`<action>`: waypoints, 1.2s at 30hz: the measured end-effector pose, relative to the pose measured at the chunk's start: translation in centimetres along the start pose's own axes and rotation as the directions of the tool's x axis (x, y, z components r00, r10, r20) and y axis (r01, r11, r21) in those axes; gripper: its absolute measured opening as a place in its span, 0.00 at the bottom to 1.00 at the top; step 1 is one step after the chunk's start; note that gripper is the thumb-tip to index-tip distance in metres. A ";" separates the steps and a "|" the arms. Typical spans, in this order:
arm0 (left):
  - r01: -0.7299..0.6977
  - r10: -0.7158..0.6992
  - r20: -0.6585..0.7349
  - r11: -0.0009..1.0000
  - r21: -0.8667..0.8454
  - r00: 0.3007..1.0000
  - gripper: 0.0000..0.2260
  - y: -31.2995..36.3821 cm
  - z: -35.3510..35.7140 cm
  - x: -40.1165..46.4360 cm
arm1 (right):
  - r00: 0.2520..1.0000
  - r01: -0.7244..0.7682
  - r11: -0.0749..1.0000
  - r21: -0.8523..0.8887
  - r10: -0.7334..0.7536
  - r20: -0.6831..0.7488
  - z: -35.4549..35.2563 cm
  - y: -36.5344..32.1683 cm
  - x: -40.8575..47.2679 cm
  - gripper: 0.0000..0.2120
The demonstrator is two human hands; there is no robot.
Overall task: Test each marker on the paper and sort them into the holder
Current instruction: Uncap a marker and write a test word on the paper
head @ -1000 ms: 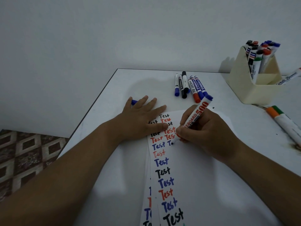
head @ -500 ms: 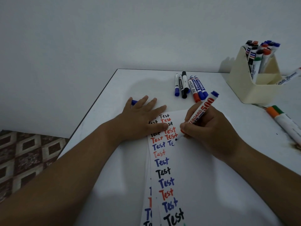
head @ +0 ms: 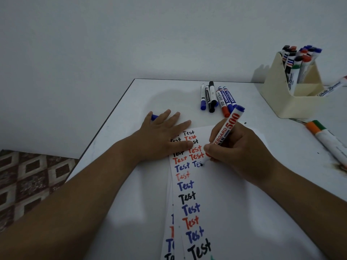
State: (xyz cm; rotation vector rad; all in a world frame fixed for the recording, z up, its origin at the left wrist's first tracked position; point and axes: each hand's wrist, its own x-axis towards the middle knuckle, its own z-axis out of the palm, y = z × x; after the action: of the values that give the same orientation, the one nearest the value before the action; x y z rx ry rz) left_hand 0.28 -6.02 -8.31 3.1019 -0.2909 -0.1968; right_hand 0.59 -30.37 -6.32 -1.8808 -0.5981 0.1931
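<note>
R hand (head: 242, 147) grips blue marker (head: 226, 131) w/ curled fingers + thumb, pen-style. Marker long axis runs diagonal: nib down-left touching the paper (head: 225, 194), blue cap end up-right, pointing toward the table's far side. Barrel tilted, not upright. Nib sits at the end of a half-written blue "Tes" in the 2nd column; lower barrel hidden by fingers, so print reads only "TEBOARD 500".

L hand (head: 165, 136) flat, fingers straight + spread, pressing the paper's top-left corner. Covers parts of several "Test" words. Small blue piece (head: 154, 117) pokes out just beyond the L fingers, can't tell what it is.

Paper lies in a stack, lower sheets fanned out at left edge; bottom cut off by frame.

Loose markers (head: 216, 99) lie in a row near far table edge, caps toward camera, roughly parallel. Holder (head: 277, 91) far right, beige, full of markers standing tilted; inner compartments hard to make out. Orange + green markers (head: 326, 137) at right edge, partly cut off. White table (head: 131, 113).
</note>
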 end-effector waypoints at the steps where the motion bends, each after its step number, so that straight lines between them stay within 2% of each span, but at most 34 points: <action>1: 0.001 -0.001 0.000 1.000 -0.003 1.000 0.38 0.0 0.0 0.0 | 1.000 0.004 1.000 0.011 -0.004 -0.013 0.0 0.0 0.0 0.08; 6: 0.006 -0.006 -0.004 1.000 -0.016 1.000 0.37 0.1 -0.1 -0.1 | 0.995 0.012 0.999 0.031 -0.009 -0.096 -0.1 0.1 0.2 0.08; 10: 0.013 -0.013 0.003 1.000 -0.020 1.000 0.37 0.1 -0.2 -0.2 | 0.997 -0.016 0.999 -0.033 0.014 -0.076 0.0 0.2 0.3 0.08; 18: 0.011 -0.015 -0.053 0.997 -0.070 0.998 0.36 0.0 -0.1 -0.3 | 0.997 -0.025 0.998 0.057 0.029 -0.070 -0.1 -0.1 0.1 0.08; 23: 0.021 -0.028 -0.061 0.994 -0.110 0.998 0.36 0.1 -0.2 -0.4 | 0.996 -0.024 1.000 -0.005 0.023 -0.082 0.1 0.0 0.2 0.08; 29: 0.034 -0.056 -0.120 0.983 -0.183 0.991 0.36 0.2 -0.5 -0.6 | 0.987 -0.038 0.964 0.265 0.078 -0.139 -0.3 0.1 0.5 0.07; 32: 0.024 -0.069 -0.203 0.975 -0.219 0.977 0.35 0.1 -0.6 -0.7 | 0.984 -0.057 0.930 0.363 0.115 -0.139 -0.4 0.2 0.7 0.09; 36: 0.033 -0.197 -0.362 0.910 -0.413 0.911 0.24 -1.2 -0.9 -1.0 | 0.978 -0.080 0.873 0.480 0.162 -0.132 -0.5 0.3 1.0 0.11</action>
State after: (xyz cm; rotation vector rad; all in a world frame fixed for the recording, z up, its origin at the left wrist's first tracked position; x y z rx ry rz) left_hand -0.40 -4.64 -7.31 2.6632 -0.0397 0.3338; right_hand 1.71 -30.38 -6.30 -1.4374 -0.2804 0.2359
